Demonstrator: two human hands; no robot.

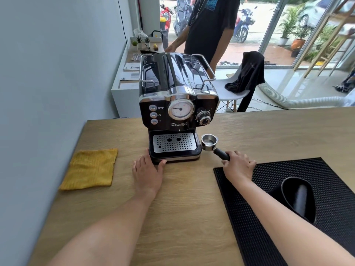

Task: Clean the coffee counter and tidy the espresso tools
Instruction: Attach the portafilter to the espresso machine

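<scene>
Head view: the espresso machine (177, 104) stands mid-bench (192, 198), and the portafilter (210, 143) lies just right of its drip tray (173, 144), basket up. The right hand (239, 166) has its grip curled around the black handle; the left hand (148, 169) lies flat, fingers spread, against the machine's front left corner. That portafilter looks rigid and head-heavy, so the handle is the sensible hold. Left of the machine lies a soft yellow cloth (90, 168), easily bunched. Right of it, a black mat (278, 208) carries a knock box (299, 198).
</scene>
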